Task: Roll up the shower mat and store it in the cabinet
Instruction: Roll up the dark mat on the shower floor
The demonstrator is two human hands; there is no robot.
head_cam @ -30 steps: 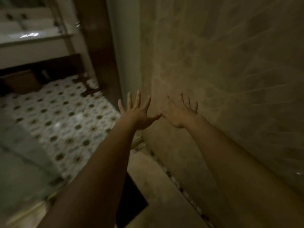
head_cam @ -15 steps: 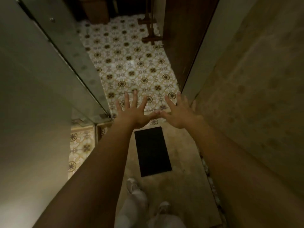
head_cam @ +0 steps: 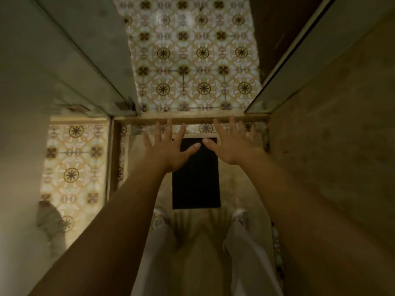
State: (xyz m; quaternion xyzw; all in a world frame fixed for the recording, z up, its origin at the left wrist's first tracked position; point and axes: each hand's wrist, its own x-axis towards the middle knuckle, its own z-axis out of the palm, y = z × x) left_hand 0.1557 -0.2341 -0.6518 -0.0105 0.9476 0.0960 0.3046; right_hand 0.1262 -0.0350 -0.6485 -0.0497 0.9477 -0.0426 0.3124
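Patterned floor tiles (head_cam: 192, 60) lie beyond a glass panel (head_cam: 70, 50) and brown door (head_cam: 269, 28).

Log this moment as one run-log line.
stage: pre-grasp | shower mat: flat, unrolled, on shower floor | left hand: open, fingers spread, empty | right hand: open, fingers spread, empty | cabinet: not visible

1 dark rectangular shower mat (head_cam: 196, 180) flat on floor. 2 bare hands w/ fingers spread: left hand (head_cam: 168, 149), right hand (head_cam: 232, 144). 2 pale shoes: (head_cam: 159, 218), (head_cam: 240, 215).
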